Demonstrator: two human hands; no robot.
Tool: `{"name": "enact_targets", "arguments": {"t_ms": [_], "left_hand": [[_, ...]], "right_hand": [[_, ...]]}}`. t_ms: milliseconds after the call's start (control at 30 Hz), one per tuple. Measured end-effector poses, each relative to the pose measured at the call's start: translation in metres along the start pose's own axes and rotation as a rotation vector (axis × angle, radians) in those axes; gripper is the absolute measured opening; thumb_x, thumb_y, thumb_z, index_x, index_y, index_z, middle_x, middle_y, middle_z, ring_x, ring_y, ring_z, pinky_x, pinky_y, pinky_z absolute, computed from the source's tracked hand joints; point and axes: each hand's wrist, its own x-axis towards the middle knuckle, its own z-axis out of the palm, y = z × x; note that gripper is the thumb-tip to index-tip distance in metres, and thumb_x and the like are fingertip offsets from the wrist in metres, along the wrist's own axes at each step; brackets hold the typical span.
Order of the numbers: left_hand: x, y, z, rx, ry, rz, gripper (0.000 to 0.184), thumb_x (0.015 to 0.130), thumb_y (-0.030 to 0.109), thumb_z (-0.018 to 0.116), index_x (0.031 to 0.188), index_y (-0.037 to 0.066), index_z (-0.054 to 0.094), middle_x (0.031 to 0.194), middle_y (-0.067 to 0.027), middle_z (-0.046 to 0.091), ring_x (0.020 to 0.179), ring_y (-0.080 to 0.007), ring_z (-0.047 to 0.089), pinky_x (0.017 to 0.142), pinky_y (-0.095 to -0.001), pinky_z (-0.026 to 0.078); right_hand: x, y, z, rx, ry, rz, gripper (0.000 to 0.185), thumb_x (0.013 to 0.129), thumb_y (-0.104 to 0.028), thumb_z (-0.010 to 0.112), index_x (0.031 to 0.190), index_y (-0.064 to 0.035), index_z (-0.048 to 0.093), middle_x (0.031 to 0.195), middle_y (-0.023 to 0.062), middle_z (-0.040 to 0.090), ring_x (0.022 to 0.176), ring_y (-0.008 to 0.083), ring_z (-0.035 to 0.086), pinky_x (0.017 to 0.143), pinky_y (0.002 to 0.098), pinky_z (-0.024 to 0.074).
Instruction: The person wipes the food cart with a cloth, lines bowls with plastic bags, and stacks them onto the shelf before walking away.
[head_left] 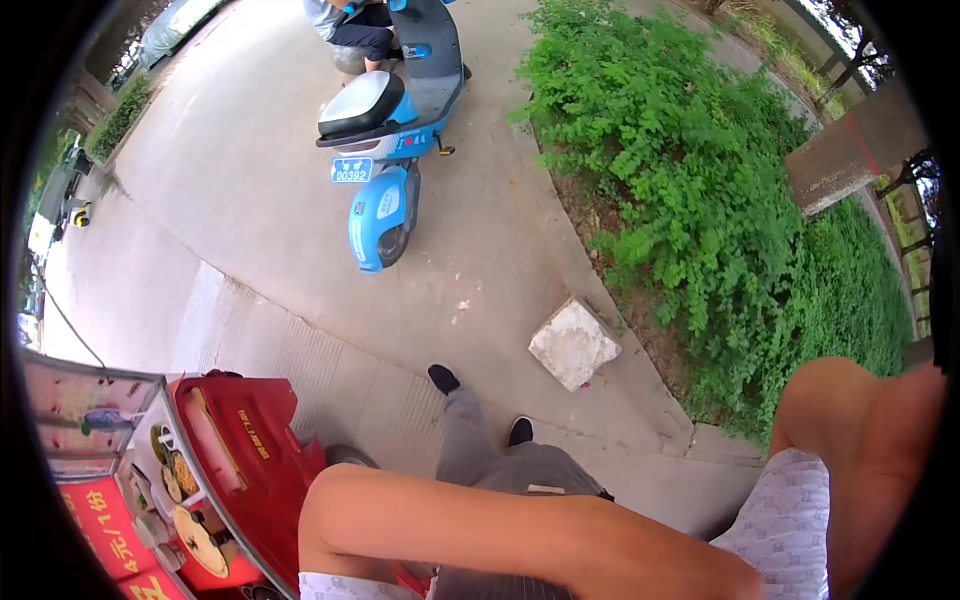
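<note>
My left forearm (480, 525) reaches across my body from left to right. It runs out at the lower edge beside my patterned light sleeve (785, 525), and the hand itself does not show. On the right side my bent right arm (850, 430) is raised close to the camera, its hand hidden beyond the edge of view. Nothing held can be seen. Nearest on the left is a food cart with a red panel (240, 440), a pan of food (180, 475) and a round wooden lid (200, 540).
A blue scooter (385, 150) stands ahead, with a seated person (360, 30) behind it. A white stone block (574, 343) lies on the paving near green shrubs (670, 180). A concrete post (855, 150) rises at the right. Red price signs (105, 525) hang on the cart.
</note>
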Motion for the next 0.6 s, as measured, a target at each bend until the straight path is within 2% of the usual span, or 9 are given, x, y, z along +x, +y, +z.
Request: {"name": "enact_targets", "arguments": {"t_ms": [67, 133, 200, 233, 300, 433, 600], "left_hand": [[-0.029, -0.012, -0.024, 0.040, 0.090, -0.070, 0.048, 0.106, 0.038, 0.043, 0.129, -0.001, 0.058, 0.115, -0.0202, 0.064, 0.099, -0.0301, 0.062, 0.087, -0.0437, 0.050], [-0.086, -0.052, -0.039, 0.264, 0.411, -0.001, 0.042, 0.106, 0.027, 0.043, 0.132, -0.005, 0.054, 0.125, -0.0271, 0.058, 0.115, -0.0376, 0.059, 0.099, -0.0411, 0.047], [-0.152, -0.044, -0.059, 0.101, 0.629, -0.143, 0.044, 0.106, 0.027, 0.044, 0.137, -0.005, 0.051, 0.131, -0.0196, 0.059, 0.118, -0.0274, 0.059, 0.102, -0.0362, 0.045], [-0.181, -0.041, -0.065, 0.124, 0.624, -0.176, 0.044, 0.106, 0.027, 0.044, 0.137, -0.005, 0.051, 0.131, -0.0196, 0.059, 0.118, -0.0274, 0.059, 0.102, -0.0362, 0.045], [-0.222, -0.046, -0.067, -0.157, 0.989, -0.213, 0.044, 0.106, 0.026, 0.046, 0.140, -0.003, 0.051, 0.131, -0.0141, 0.060, 0.119, -0.0224, 0.058, 0.105, -0.0362, 0.042], [-0.281, -0.046, -0.088, -0.147, 1.103, -0.230, 0.046, 0.105, 0.027, 0.048, 0.142, -0.002, 0.049, 0.132, -0.0132, 0.060, 0.122, -0.0222, 0.057, 0.107, -0.0364, 0.040], [-0.322, -0.044, -0.120, -0.149, 1.258, -0.352, 0.046, 0.105, 0.029, 0.050, 0.141, 0.000, 0.051, 0.133, -0.0127, 0.060, 0.122, -0.0209, 0.058, 0.107, -0.0344, 0.041]], "right_hand": [[-0.006, 0.031, 0.017, 0.004, 0.006, -0.011, 0.017, 0.095, -0.012, 0.066, 0.107, 0.0007, 0.063, 0.083, 0.0063, 0.063, 0.065, 0.0089, 0.053, 0.056, 0.0220, 0.0427], [-0.009, 0.058, 0.029, 0.011, 0.010, -0.032, 0.017, 0.095, -0.012, 0.066, 0.107, 0.0006, 0.063, 0.083, 0.0063, 0.063, 0.065, 0.0089, 0.053, 0.056, 0.0219, 0.0425], [-0.011, 0.092, 0.039, -0.024, 0.061, -0.028, 0.017, 0.096, -0.012, 0.066, 0.107, 0.0005, 0.062, 0.083, 0.0063, 0.063, 0.065, 0.0089, 0.053, 0.056, 0.0219, 0.0423], [-0.011, 0.108, 0.044, -0.032, 0.077, -0.041, 0.017, 0.096, -0.012, 0.065, 0.107, 0.0005, 0.062, 0.084, 0.0063, 0.063, 0.065, 0.0089, 0.053, 0.056, 0.0218, 0.0422], [-0.014, 0.141, 0.053, -0.016, 0.105, -0.059, 0.016, 0.096, -0.011, 0.065, 0.106, 0.0004, 0.062, 0.084, 0.0063, 0.063, 0.065, 0.0089, 0.053, 0.056, 0.0218, 0.0420], [-0.011, 0.201, 0.059, -0.026, 0.149, -0.101, 0.016, 0.096, -0.011, 0.065, 0.106, 0.0002, 0.062, 0.084, 0.0063, 0.062, 0.064, 0.0089, 0.052, 0.056, 0.0217, 0.0416], [-0.015, 0.266, 0.049, -0.038, 0.163, -0.134, 0.015, 0.096, -0.011, 0.064, 0.106, 0.0000, 0.062, 0.084, 0.0063, 0.062, 0.064, 0.0089, 0.051, 0.055, 0.0215, 0.0411]]}}
